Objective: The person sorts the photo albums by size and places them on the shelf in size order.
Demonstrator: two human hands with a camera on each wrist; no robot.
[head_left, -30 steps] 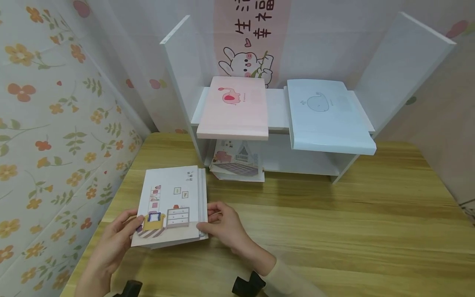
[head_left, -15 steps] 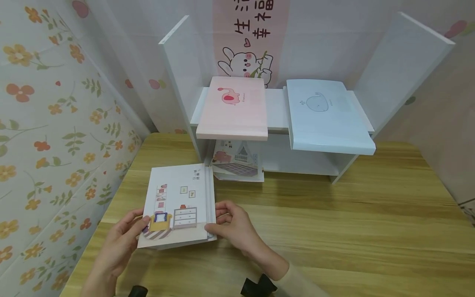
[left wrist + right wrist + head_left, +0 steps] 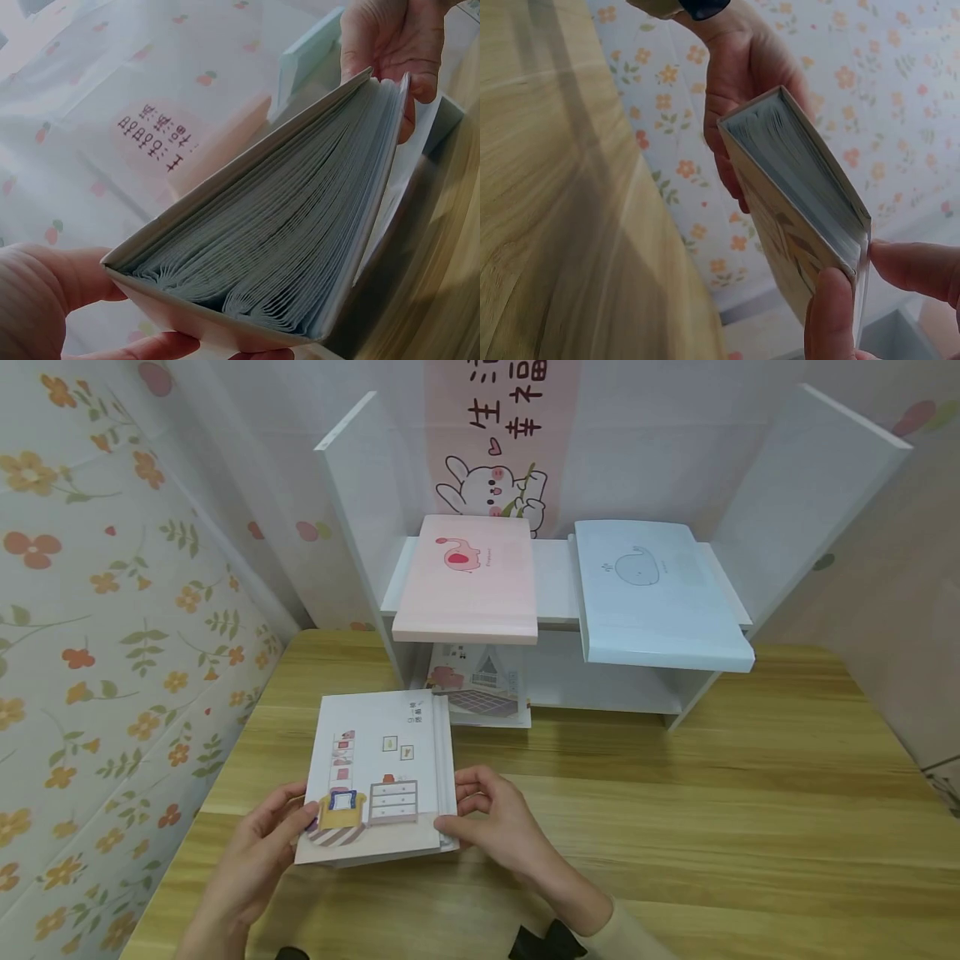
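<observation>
A thick white photo album [image 3: 375, 768], its cover printed with a yellow armchair and a chest of drawers, is held between both hands above the table. My left hand [image 3: 258, 852] grips the spine side, thumb on the cover. The right hand [image 3: 498, 822] pinches the opposite edge, thumb on top and fingers underneath. In the left wrist view the sleeve pages [image 3: 277, 225] fan between the covers, wider at the spine. A similar illustrated album [image 3: 480, 689] lies on the lower shelf of the white rack, partly under the upper shelf, its front sticking out.
The white desktop rack [image 3: 607, 681] stands at the back, with tall side panels. On its upper shelf lie a pink elephant album [image 3: 468, 581] and a larger light blue whale album [image 3: 660, 593], both overhanging the front. A floral curtain [image 3: 105, 693] borders the wooden table [image 3: 712, 827] on the left.
Both hands have carried the held album to the right, and its far right corner now overlaps the lower-shelf album in the head view. The rack and its albums have stayed in place.
</observation>
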